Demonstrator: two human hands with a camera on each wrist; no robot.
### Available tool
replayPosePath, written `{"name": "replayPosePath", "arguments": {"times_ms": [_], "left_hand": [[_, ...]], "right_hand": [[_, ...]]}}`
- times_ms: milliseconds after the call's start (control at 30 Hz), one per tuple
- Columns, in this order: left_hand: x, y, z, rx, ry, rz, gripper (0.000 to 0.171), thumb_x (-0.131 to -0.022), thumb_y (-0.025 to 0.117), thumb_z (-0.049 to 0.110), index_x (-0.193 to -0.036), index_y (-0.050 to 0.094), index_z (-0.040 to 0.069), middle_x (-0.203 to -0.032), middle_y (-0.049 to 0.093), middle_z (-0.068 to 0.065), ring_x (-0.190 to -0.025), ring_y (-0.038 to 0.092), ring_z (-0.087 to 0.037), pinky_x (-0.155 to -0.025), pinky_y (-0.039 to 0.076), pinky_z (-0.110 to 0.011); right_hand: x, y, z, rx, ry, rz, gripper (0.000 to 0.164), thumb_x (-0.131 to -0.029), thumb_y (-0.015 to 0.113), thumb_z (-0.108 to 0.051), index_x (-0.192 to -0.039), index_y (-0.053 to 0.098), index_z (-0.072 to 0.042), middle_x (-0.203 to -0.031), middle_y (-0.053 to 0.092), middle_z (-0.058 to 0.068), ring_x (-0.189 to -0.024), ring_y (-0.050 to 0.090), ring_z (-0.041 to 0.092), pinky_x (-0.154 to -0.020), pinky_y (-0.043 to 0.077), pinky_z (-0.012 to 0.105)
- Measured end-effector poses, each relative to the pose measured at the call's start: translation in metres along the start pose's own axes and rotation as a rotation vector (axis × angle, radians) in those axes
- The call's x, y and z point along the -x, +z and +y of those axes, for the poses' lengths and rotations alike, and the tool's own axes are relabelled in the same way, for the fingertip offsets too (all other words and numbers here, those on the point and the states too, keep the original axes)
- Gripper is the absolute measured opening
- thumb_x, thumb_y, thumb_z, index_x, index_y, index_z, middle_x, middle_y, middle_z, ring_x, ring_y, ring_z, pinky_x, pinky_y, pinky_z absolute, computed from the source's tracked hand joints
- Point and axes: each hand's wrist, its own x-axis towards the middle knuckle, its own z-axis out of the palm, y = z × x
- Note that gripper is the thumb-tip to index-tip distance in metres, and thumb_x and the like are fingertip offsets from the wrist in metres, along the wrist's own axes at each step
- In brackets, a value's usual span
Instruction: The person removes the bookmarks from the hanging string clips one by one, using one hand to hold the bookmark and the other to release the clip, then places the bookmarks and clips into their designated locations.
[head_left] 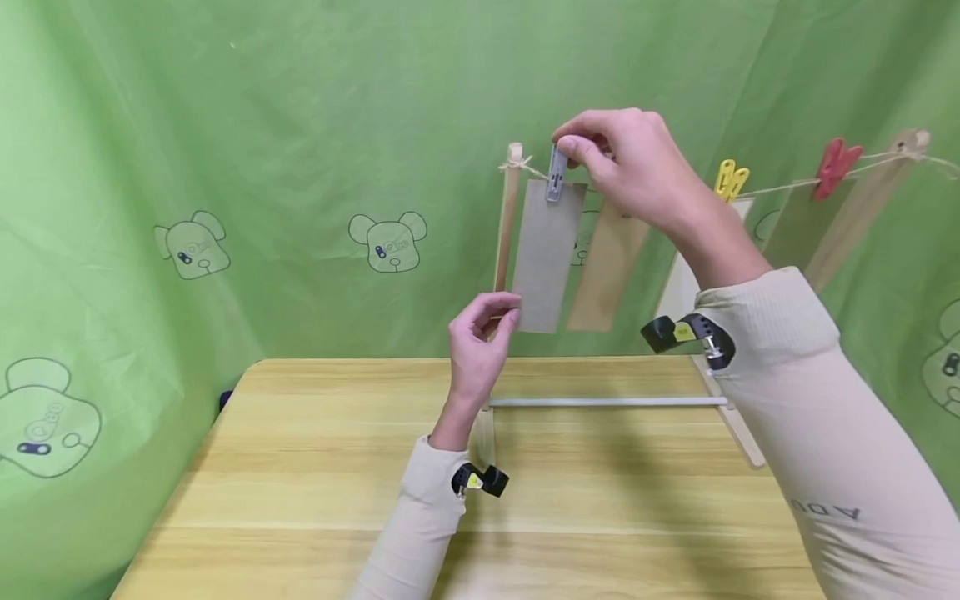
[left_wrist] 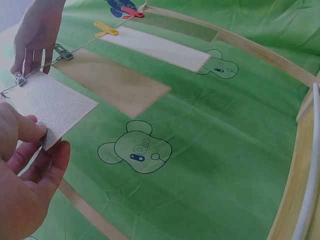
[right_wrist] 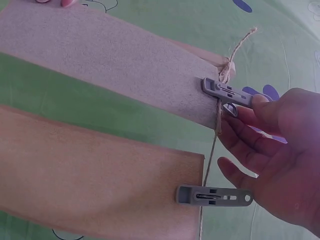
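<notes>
My right hand (head_left: pixel 637 171) pinches the handle end of a grey clothespin (head_left: pixel 555 177) between thumb and fingers. The clothespin's other end lies over the top edge of a grey strip (head_left: pixel 547 267), at the string (right_wrist: pixel 211 157). Lower down, my left hand (head_left: pixel 480 354) pinches a bottom corner of that strip, as the left wrist view shows, thumb on one face and fingers behind. Beside it hangs a tan strip (head_left: pixel 603 271) from a second grey clothespin (right_wrist: pixel 215 196), close under the right hand's fingers in the right wrist view.
The string runs between a left wooden post (head_left: pixel 507 225) and a right one (head_left: pixel 862 212). Further along, a yellow clothespin (head_left: pixel 731 181) holds a white strip (left_wrist: pixel 155 47), and a red clothespin (head_left: pixel 836 167) an olive one (head_left: pixel 798 221). A white rod (head_left: pixel 607 402) spans the frame's base on the wooden table (head_left: pixel 315 483).
</notes>
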Motion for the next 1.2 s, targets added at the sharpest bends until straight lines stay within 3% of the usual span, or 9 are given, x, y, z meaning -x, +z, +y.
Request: {"name": "replayPosePath", "arguments": {"times_ms": [200,500,900,1200], "left_hand": [[0.001,-0.002,0.003,0.001,-0.015,-0.003,0.02,-0.091,0.067,-0.012,-0.111,0.069,-0.009,-0.107,0.071,-0.022,-0.095,0.07,-0.032,-0.087,0.062,-0.036],[0.002,-0.01,0.006,-0.015,-0.002,0.036,0.019,-0.091,0.068,-0.012,-0.109,0.07,-0.009,-0.106,0.072,-0.023,-0.095,0.07,-0.028,-0.086,0.062,-0.033],[0.004,-0.017,0.007,-0.019,-0.004,0.043,0.019,-0.091,0.067,-0.013,-0.109,0.07,-0.009,-0.107,0.072,-0.023,-0.096,0.07,-0.033,-0.088,0.061,-0.035],[0.004,-0.02,0.01,-0.053,0.002,0.03,0.02,-0.09,0.067,-0.013,-0.11,0.07,-0.008,-0.107,0.072,-0.021,-0.096,0.07,-0.03,-0.088,0.062,-0.037]], "right_hand": [[-0.001,0.001,-0.002,-0.011,0.035,0.008,0.034,-0.108,0.053,-0.027,-0.128,0.069,-0.004,-0.118,0.072,0.013,-0.107,0.064,0.023,-0.09,0.049,0.035],[-0.004,0.008,-0.005,-0.037,0.023,0.041,0.031,-0.108,0.053,-0.022,-0.126,0.068,-0.002,-0.116,0.071,0.012,-0.102,0.063,0.022,-0.085,0.049,0.028],[-0.008,0.007,-0.008,-0.124,0.041,0.121,0.03,-0.108,0.053,-0.022,-0.127,0.066,-0.003,-0.12,0.069,0.011,-0.106,0.064,0.019,-0.099,0.053,0.032],[-0.006,0.001,-0.006,-0.172,-0.028,0.231,0.027,-0.103,0.063,-0.019,-0.122,0.069,0.0,-0.11,0.071,0.007,-0.095,0.063,0.011,-0.092,0.054,0.025]]}}
